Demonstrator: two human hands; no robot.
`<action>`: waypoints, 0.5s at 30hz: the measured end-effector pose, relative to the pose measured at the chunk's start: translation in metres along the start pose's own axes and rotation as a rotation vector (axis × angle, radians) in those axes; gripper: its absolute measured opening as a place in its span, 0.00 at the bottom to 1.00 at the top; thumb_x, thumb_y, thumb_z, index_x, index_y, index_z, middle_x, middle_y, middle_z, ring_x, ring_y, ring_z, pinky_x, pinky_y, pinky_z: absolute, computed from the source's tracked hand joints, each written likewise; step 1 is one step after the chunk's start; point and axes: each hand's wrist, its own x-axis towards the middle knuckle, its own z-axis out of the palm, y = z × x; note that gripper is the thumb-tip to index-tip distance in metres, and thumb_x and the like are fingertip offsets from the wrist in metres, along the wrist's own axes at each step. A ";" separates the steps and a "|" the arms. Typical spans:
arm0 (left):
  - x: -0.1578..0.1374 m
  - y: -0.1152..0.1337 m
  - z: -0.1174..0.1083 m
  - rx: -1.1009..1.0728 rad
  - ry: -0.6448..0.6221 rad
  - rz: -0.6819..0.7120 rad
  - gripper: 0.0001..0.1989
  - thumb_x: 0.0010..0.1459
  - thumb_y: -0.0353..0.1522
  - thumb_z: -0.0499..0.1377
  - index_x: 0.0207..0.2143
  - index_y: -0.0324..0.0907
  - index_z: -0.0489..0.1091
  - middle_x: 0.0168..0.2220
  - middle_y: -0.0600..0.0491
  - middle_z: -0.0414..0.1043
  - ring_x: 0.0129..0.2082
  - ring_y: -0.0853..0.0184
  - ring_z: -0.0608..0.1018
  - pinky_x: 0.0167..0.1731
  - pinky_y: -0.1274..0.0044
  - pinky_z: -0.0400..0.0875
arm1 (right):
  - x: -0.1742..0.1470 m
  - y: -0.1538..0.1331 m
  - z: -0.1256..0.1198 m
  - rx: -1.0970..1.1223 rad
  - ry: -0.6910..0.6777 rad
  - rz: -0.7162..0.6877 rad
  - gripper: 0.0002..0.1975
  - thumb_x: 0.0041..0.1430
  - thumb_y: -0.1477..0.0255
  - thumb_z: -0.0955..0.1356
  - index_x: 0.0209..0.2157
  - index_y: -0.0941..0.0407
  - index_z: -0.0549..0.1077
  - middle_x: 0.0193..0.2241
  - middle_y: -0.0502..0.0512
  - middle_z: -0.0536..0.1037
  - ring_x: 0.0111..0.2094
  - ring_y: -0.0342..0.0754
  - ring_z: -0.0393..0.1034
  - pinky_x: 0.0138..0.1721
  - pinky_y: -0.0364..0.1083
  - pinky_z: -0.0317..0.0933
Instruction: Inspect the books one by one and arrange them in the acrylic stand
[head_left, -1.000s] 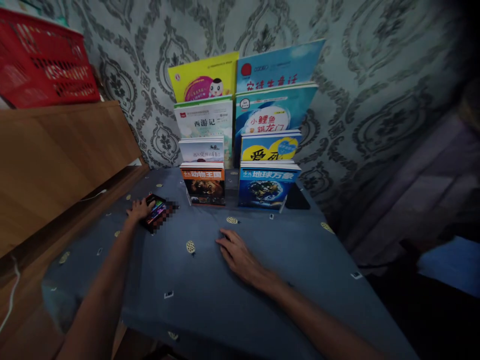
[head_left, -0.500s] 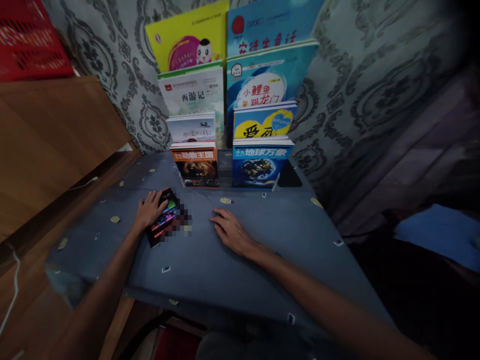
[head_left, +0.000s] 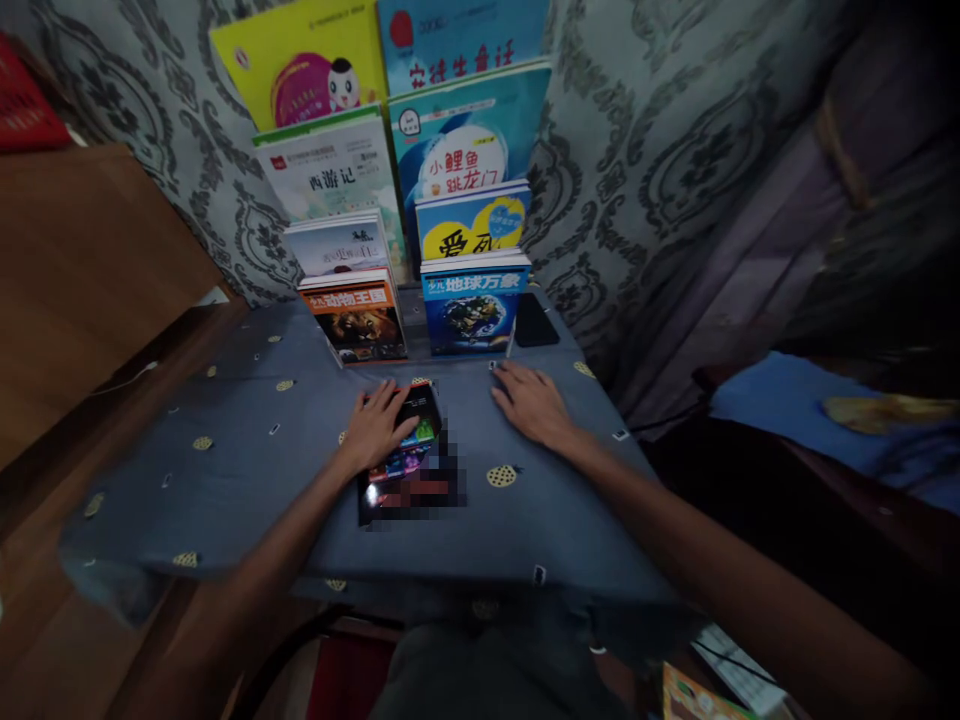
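A dark book [head_left: 405, 468] with bright multicoloured panels on its cover lies flat on the cloth-covered table [head_left: 480, 530], part of it blurred into blocks. My left hand [head_left: 373, 428] rests on its upper left part, palm down, fingers spread and thumb across the cover. To the right, my right hand [head_left: 534, 405] lies on the cloth with its fingers stretched out and nothing in it. Just behind the hands stand an orange-topped book with a lion [head_left: 360, 325] and a blue book with a globe [head_left: 472, 315].
Taller books rise in two columns behind, among them a yellow one [head_left: 307, 60] and a teal one [head_left: 472, 130], close to the patterned wall covering [head_left: 600, 150]. A black phone-like slab [head_left: 536, 322] lies right of the books. A wooden cabinet [head_left: 90, 260] stands left.
My left hand and the dark book have moved right across the cloth, and the book is turned slightly. My right hand has shifted right and farther back. The view has swung right.
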 end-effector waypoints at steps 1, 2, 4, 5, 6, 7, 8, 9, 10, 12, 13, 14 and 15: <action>0.006 0.010 0.000 -0.012 0.004 0.027 0.30 0.71 0.46 0.46 0.70 0.43 0.55 0.72 0.43 0.51 0.73 0.55 0.54 0.69 0.54 0.51 | -0.001 0.016 -0.002 -0.023 0.025 0.039 0.24 0.69 0.66 0.59 0.61 0.58 0.70 0.64 0.66 0.69 0.65 0.60 0.62 0.64 0.63 0.55; 0.013 0.020 0.000 -0.027 0.007 0.050 0.30 0.71 0.47 0.46 0.70 0.43 0.55 0.72 0.43 0.52 0.73 0.54 0.54 0.69 0.53 0.51 | -0.003 0.030 -0.004 -0.038 0.046 0.064 0.24 0.69 0.66 0.58 0.61 0.59 0.70 0.63 0.67 0.70 0.65 0.60 0.63 0.63 0.64 0.55; 0.024 0.041 0.001 -0.081 0.021 0.100 0.31 0.71 0.47 0.47 0.69 0.42 0.57 0.71 0.41 0.53 0.72 0.52 0.55 0.68 0.51 0.51 | -0.005 0.052 -0.006 -0.033 0.068 0.062 0.24 0.69 0.66 0.58 0.60 0.60 0.71 0.62 0.68 0.71 0.64 0.60 0.64 0.63 0.63 0.56; 0.030 0.052 0.002 -0.113 0.032 0.129 0.31 0.71 0.47 0.48 0.68 0.41 0.58 0.71 0.40 0.54 0.72 0.50 0.55 0.68 0.50 0.51 | -0.006 0.059 -0.006 -0.017 0.076 0.051 0.24 0.69 0.67 0.58 0.59 0.61 0.72 0.61 0.68 0.72 0.63 0.60 0.65 0.63 0.62 0.56; 0.035 0.063 0.003 -0.144 0.046 0.161 0.31 0.71 0.47 0.48 0.68 0.40 0.59 0.71 0.39 0.54 0.72 0.49 0.56 0.68 0.49 0.51 | -0.007 0.064 -0.006 0.006 0.085 0.039 0.24 0.69 0.67 0.58 0.58 0.61 0.73 0.60 0.68 0.73 0.63 0.59 0.66 0.63 0.61 0.57; 0.041 0.074 0.004 -0.170 0.059 0.191 0.31 0.71 0.47 0.48 0.68 0.39 0.59 0.70 0.37 0.55 0.72 0.48 0.56 0.67 0.48 0.51 | -0.007 0.067 -0.006 0.034 0.097 0.033 0.23 0.69 0.68 0.57 0.57 0.61 0.74 0.59 0.67 0.74 0.62 0.59 0.67 0.63 0.60 0.58; 0.046 0.085 0.006 -0.190 0.070 0.217 0.31 0.70 0.46 0.49 0.68 0.38 0.59 0.70 0.36 0.55 0.71 0.47 0.57 0.67 0.47 0.50 | -0.007 0.069 -0.006 0.066 0.111 0.033 0.23 0.69 0.68 0.57 0.56 0.61 0.74 0.59 0.67 0.75 0.61 0.58 0.68 0.63 0.59 0.59; 0.051 0.095 0.008 -0.206 0.078 0.236 0.31 0.70 0.46 0.49 0.67 0.37 0.59 0.70 0.36 0.55 0.71 0.46 0.57 0.67 0.46 0.49 | -0.007 0.070 -0.006 0.099 0.126 0.042 0.23 0.69 0.69 0.57 0.55 0.61 0.75 0.58 0.66 0.76 0.60 0.57 0.69 0.62 0.59 0.61; 0.056 0.105 0.009 -0.220 0.084 0.249 0.31 0.70 0.46 0.50 0.67 0.38 0.59 0.70 0.36 0.56 0.71 0.46 0.57 0.68 0.46 0.49 | -0.007 0.071 -0.006 0.131 0.141 0.056 0.23 0.69 0.69 0.56 0.55 0.60 0.75 0.57 0.65 0.77 0.59 0.57 0.71 0.61 0.58 0.62; 0.065 0.117 0.012 -0.259 0.101 0.268 0.29 0.70 0.45 0.52 0.66 0.38 0.60 0.70 0.37 0.56 0.71 0.46 0.57 0.68 0.46 0.48 | -0.006 0.072 -0.008 0.185 0.164 0.092 0.22 0.69 0.70 0.56 0.54 0.59 0.76 0.55 0.64 0.79 0.57 0.56 0.73 0.60 0.57 0.64; 0.068 0.120 0.013 -0.281 0.111 0.270 0.28 0.70 0.44 0.52 0.66 0.39 0.60 0.70 0.37 0.57 0.71 0.47 0.58 0.68 0.46 0.49 | -0.006 0.072 -0.009 0.206 0.174 0.111 0.22 0.69 0.70 0.57 0.53 0.58 0.76 0.53 0.63 0.80 0.55 0.56 0.74 0.58 0.56 0.65; 0.071 0.119 0.014 -0.303 0.121 0.269 0.26 0.71 0.42 0.51 0.66 0.39 0.61 0.69 0.38 0.58 0.70 0.49 0.59 0.68 0.48 0.50 | -0.007 0.072 -0.010 0.221 0.185 0.126 0.21 0.68 0.70 0.57 0.52 0.58 0.77 0.52 0.62 0.81 0.54 0.56 0.75 0.57 0.56 0.66; 0.073 0.116 0.015 -0.323 0.131 0.263 0.24 0.72 0.39 0.49 0.65 0.38 0.61 0.69 0.39 0.59 0.70 0.52 0.61 0.68 0.51 0.53 | -0.008 0.071 -0.012 0.230 0.198 0.133 0.20 0.68 0.71 0.58 0.52 0.57 0.77 0.52 0.62 0.81 0.53 0.56 0.75 0.57 0.56 0.67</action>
